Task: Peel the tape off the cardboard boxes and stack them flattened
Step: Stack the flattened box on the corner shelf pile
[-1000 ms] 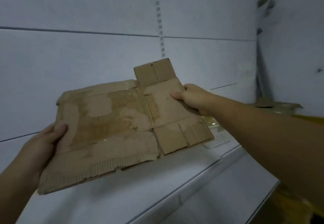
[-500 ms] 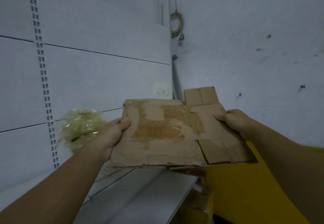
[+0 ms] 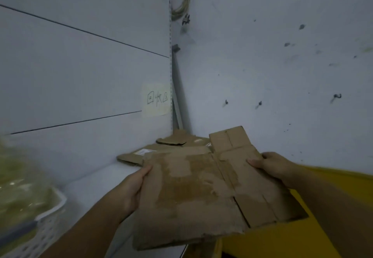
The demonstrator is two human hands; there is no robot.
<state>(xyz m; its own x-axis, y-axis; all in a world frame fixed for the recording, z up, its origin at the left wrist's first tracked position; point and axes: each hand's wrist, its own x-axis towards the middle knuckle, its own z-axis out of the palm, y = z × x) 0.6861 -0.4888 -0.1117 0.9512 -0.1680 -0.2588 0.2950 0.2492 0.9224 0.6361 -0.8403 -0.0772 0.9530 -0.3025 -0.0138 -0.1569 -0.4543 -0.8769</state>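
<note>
You hold a flattened brown cardboard box with torn, scuffed patches in front of you, level over the edge of a white shelf. Your left hand clamps its left edge, thumb on top and fingers underneath. Your right hand grips the right edge the same way, thumb pressed onto the top face. Beyond it, a stack of flattened brown cardboard pieces lies on the shelf in the corner, below a pale paper note with handwriting. A crumpled wad of yellowish clear tape sits blurred at far left.
</note>
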